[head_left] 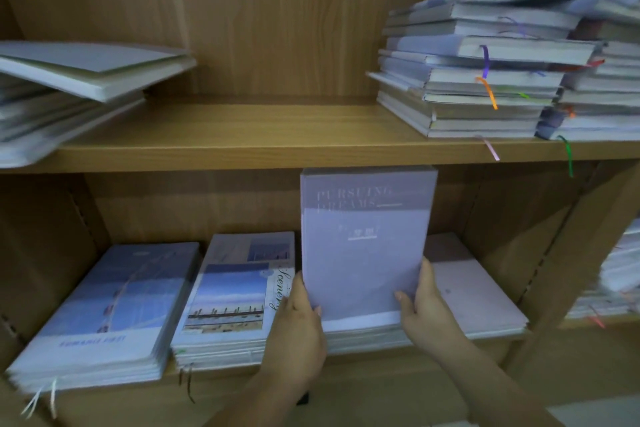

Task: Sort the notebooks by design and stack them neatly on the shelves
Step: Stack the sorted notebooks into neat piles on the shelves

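Note:
A lilac notebook (363,239) printed "Pursuing Dreams" is held nearly upright over the lower shelf. My left hand (298,326) grips its lower left edge and my right hand (424,305) grips its lower right edge. Its bottom rests on a stack of pale pink-lilac notebooks (474,291) at the right of the lower shelf. Left of that lies a stack with a seaside photo cover (232,291) marked "Scenery". Further left lies a blue sky-cover stack (107,308).
On the upper shelf board (263,139), a tall untidy pile of mixed notebooks (491,80) with ribbon markers stands at the right. A slanted pile (69,87) sits at the left. More notebooks (620,274) lie in the neighbouring bay at the far right.

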